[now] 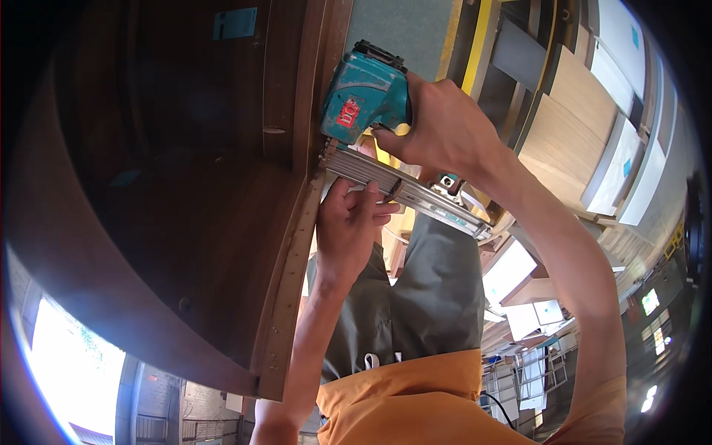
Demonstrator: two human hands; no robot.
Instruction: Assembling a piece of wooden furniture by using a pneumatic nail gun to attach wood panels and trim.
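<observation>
My right hand (452,122) is closed round the grip of a teal nail gun (360,96). The gun's nose rests against the edge of a dark brown wooden cabinet (215,245), or very near it. Its long silver magazine (437,206) slants down to the right. Just under the magazine, my left hand (348,226) sits beside the cabinet's edge with its fingers curled. The fingertips reach the magazine's underside, and whatever they may pinch is hidden. A pale wooden strip (288,297) runs along the cabinet's edge, with small marks along it.
Light wooden panels (567,141) and white boards (615,167) lean at the right. A yellow bar (478,48) lies beyond my right hand. Frames and racks (530,374) stand at the lower right. A blue-green label (235,24) is on the cabinet.
</observation>
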